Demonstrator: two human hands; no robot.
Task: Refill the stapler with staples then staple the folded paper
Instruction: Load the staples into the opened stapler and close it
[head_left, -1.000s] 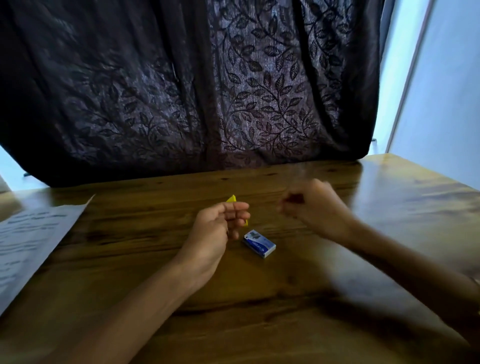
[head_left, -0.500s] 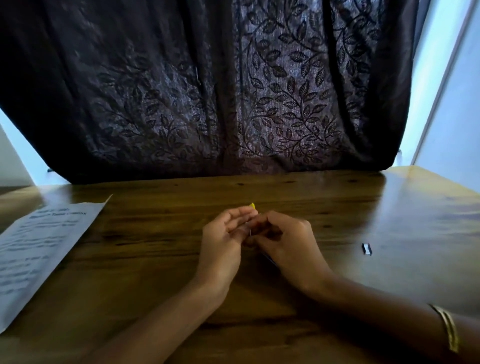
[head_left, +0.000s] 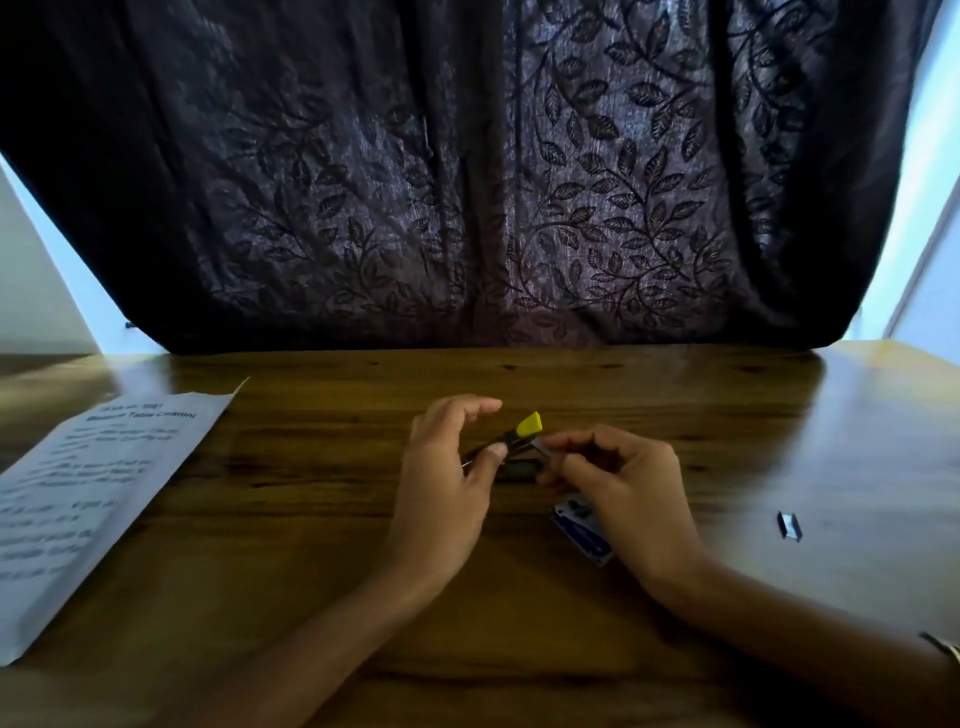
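A small stapler (head_left: 525, 430) with a yellow tip sits at the table's middle, pinched between the thumb and fingers of my left hand (head_left: 451, 483). My right hand (head_left: 621, 483) pinches a thin metal strip of staples (head_left: 543, 446) right against the stapler's side. A blue staple box (head_left: 584, 532) lies under my right palm, partly hidden. The folded paper (head_left: 93, 493), white with printed text, lies flat at the far left.
A loose short strip of staples (head_left: 789, 526) lies on the wooden table (head_left: 519, 649) to the right. A dark leaf-patterned curtain (head_left: 467, 182) hangs along the table's far edge. A bracelet (head_left: 943, 644) shows on my right wrist.
My right hand came in from the right and met my left hand at the stapler. The hands then parted slightly, exposing the yellow tip and the staple strip.
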